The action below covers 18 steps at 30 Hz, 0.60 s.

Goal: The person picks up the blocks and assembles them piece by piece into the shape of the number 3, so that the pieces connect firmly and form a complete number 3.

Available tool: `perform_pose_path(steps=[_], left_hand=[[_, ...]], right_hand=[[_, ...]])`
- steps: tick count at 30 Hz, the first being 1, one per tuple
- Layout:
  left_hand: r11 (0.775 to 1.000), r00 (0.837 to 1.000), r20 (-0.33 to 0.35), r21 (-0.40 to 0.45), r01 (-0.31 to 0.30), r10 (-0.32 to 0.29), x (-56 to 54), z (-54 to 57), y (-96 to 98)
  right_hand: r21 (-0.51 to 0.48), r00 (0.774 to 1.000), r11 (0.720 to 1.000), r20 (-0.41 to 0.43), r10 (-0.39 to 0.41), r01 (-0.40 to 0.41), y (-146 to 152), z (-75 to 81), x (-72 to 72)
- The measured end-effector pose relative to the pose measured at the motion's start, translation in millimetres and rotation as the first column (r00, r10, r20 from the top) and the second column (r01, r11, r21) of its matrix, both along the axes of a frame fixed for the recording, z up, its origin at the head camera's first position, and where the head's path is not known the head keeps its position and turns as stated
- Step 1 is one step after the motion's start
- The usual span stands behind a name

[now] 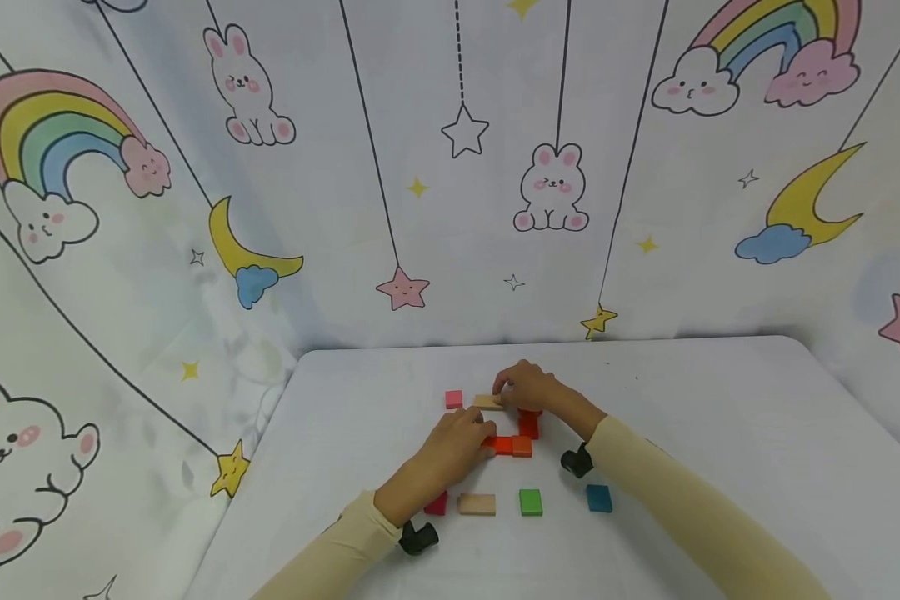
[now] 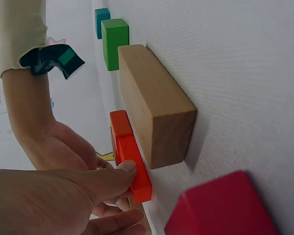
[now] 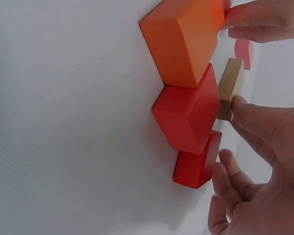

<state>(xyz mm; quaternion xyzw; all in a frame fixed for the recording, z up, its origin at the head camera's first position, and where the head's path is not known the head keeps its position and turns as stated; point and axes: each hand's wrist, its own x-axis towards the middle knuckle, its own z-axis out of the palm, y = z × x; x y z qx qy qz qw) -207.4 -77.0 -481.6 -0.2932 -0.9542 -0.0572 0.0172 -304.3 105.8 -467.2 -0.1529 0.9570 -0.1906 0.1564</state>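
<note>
My left hand (image 1: 450,446) pinches the left end of a flat orange-red block (image 2: 134,169), thumb on its near side. An orange block (image 1: 521,447) lies against that block's right end. Behind it, two red blocks (image 3: 188,115) run away from me in a row. My right hand (image 1: 528,387) holds the right end of a plain wooden block (image 3: 230,85) at the back, with the thumb against that end. Its other fingers (image 3: 230,183) spread beside the farther red block. A pink block (image 1: 453,399) lies just left of the wooden block.
Nearer me on the white table (image 1: 690,442), a crimson block (image 1: 436,503), another wooden block (image 1: 477,504), a green block (image 1: 531,502) and a blue block (image 1: 599,498) lie in a spaced row. A patterned cloth (image 1: 330,167) hangs behind the table.
</note>
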Motion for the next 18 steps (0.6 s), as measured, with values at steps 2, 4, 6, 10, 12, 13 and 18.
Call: perform_pose_path(steps=[2, 4, 6, 10, 12, 13, 18], left_hand=[[1.0, 1.0, 0.005, 0.003, -0.003, 0.003, 0.1, 0.2, 0.2], [1.0, 1.0, 0.007, 0.002, -0.005, 0.005, 0.3, 0.4, 0.4], [1.0, 1.0, 0.007, -0.004, -0.005, 0.005, 0.6, 0.9, 0.6], [1.0, 1.0, -0.006, -0.011, 0.003, -0.003, 1.0, 1.9, 0.7], [1.0, 1.0, -0.012, -0.011, 0.007, -0.007, 0.8, 1.6, 0.6], [1.0, 1.0, -0.015, -0.009, 0.008, -0.008, 0.7, 1.6, 0.5], [1.0, 1.0, -0.017, 0.001, 0.008, -0.008, 0.0, 1.1, 0.2]], right_hand=[[0.008, 1.0, 1.0, 0.001, -0.005, 0.005, 1, 1.6, 0.0], [0.013, 1.0, 1.0, 0.004, -0.009, 0.009, 2, 2.6, -0.2], [0.02, 1.0, 1.0, 0.004, -0.01, 0.01, 3, 2.7, -0.9], [0.026, 1.0, 1.0, 0.014, -0.01, 0.01, 6, 3.7, -2.1], [0.026, 1.0, 1.0, 0.019, -0.008, 0.008, 8, 4.7, -2.2], [0.025, 1.0, 1.0, 0.021, -0.007, 0.007, 9, 5.2, -2.2], [0.019, 1.0, 1.0, 0.017, -0.002, 0.001, 15, 5.2, -2.4]])
